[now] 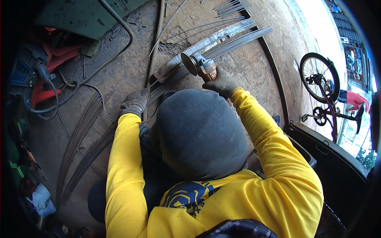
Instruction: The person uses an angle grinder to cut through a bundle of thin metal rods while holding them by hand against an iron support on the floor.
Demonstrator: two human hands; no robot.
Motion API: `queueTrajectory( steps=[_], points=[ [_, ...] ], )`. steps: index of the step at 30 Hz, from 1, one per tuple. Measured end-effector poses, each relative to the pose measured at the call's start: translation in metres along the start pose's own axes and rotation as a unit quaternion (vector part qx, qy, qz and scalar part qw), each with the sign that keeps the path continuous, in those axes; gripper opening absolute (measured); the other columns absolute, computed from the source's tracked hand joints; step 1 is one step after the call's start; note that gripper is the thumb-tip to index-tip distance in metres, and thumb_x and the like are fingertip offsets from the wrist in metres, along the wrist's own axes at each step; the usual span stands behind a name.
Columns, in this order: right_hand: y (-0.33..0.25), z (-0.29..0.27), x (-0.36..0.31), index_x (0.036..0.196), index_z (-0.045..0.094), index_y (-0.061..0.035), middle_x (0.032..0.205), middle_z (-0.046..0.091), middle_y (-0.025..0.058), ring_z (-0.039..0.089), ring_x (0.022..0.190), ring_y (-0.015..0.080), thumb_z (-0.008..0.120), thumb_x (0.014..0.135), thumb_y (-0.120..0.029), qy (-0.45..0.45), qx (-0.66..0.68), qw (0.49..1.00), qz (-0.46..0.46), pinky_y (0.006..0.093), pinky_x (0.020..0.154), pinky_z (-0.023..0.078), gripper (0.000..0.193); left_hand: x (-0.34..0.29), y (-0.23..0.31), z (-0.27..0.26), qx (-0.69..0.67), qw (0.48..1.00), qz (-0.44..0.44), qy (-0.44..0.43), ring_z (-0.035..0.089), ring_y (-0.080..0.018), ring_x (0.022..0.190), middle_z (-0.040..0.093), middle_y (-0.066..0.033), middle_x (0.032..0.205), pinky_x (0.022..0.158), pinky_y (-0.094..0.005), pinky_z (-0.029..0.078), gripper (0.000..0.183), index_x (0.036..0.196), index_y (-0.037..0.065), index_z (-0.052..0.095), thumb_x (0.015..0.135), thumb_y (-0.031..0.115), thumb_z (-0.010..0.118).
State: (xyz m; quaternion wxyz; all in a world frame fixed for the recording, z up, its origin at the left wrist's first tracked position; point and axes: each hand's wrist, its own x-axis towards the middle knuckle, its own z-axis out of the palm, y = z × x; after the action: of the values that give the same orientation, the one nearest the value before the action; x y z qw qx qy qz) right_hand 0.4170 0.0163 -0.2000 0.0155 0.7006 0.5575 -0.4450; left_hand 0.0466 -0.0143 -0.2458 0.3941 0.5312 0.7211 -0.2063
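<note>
My left hand, in a grey knitted glove, is closed over a bundle of thin metal rods. The bundle runs slantwise from the upper right to beneath that hand. With my right hand, also gloved, I grip an angle grinder by its body. Its round disc is over the rods, beside a long silvery metal bar; whether it touches them I cannot tell. Both arms wear yellow sleeves. A dark grey head covering hides the ground between the arms.
More long rods lie at the left. Near them a blue-and-red machine has a thick cable. A narrow dark metal strip crosses the floor on the right. Beyond stands a bicycle, with a person in red beside it.
</note>
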Motion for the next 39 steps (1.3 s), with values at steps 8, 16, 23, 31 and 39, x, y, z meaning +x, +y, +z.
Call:
queueTrajectory(
  steps=[8,16,23,31,39],
  points=[
    [-0.002,0.002,0.001,0.140,0.054,-0.0044,0.123,0.070,0.0246,0.068,0.116,0.0407,0.088,0.065,-0.043,-0.005,-0.001,1.000,0.023,0.0450,0.102,0.054,0.091,-0.004,0.008,-0.009,0.008,1.000,-0.017,-0.025,0.052,-0.0437,0.140,0.057,-0.0244,0.149,0.119,-0.0522,0.038,0.084,0.145,0.008,0.061,0.103,0.072,0.026],
    [0.009,0.008,0.010,0.138,0.056,-0.0034,0.123,0.070,0.0243,0.069,0.116,0.0398,0.089,0.065,-0.042,0.007,0.024,1.000,0.012,0.0447,0.101,0.054,0.088,-0.001,0.007,-0.004,-0.015,1.000,-0.005,-0.021,0.048,-0.0434,0.144,0.054,-0.0237,0.152,0.121,-0.0518,0.036,0.086,0.147,0.009,0.059,0.101,0.076,0.031],
    [-0.006,0.005,0.007,0.135,0.059,-0.0027,0.121,0.071,0.0253,0.069,0.114,0.0396,0.089,0.065,-0.041,0.004,0.008,1.000,0.017,0.0438,0.101,0.054,0.086,-0.009,0.008,-0.005,0.015,1.000,-0.021,-0.012,0.053,-0.0435,0.138,0.058,-0.0238,0.147,0.119,-0.0533,0.038,0.081,0.144,0.008,0.061,0.105,0.069,0.024],
    [-0.017,0.001,0.003,0.137,0.057,-0.0013,0.122,0.071,0.0254,0.069,0.115,0.0393,0.089,0.065,-0.041,0.007,0.011,1.000,0.017,0.0441,0.101,0.054,0.088,0.010,-0.009,0.013,-0.012,1.000,-0.004,0.003,0.054,-0.0442,0.137,0.059,-0.0233,0.147,0.117,-0.0533,0.041,0.074,0.142,0.009,0.063,0.105,0.066,0.032],
    [-0.005,0.001,-0.007,0.141,0.052,-0.0021,0.124,0.070,0.0258,0.069,0.116,0.0394,0.090,0.065,-0.040,0.018,0.023,0.999,0.027,0.0444,0.103,0.053,0.093,0.011,-0.021,0.017,-0.019,1.000,0.006,0.019,0.055,-0.0433,0.136,0.061,-0.0207,0.144,0.115,-0.0527,0.043,0.071,0.140,0.013,0.064,0.104,0.067,0.034]
  ],
)
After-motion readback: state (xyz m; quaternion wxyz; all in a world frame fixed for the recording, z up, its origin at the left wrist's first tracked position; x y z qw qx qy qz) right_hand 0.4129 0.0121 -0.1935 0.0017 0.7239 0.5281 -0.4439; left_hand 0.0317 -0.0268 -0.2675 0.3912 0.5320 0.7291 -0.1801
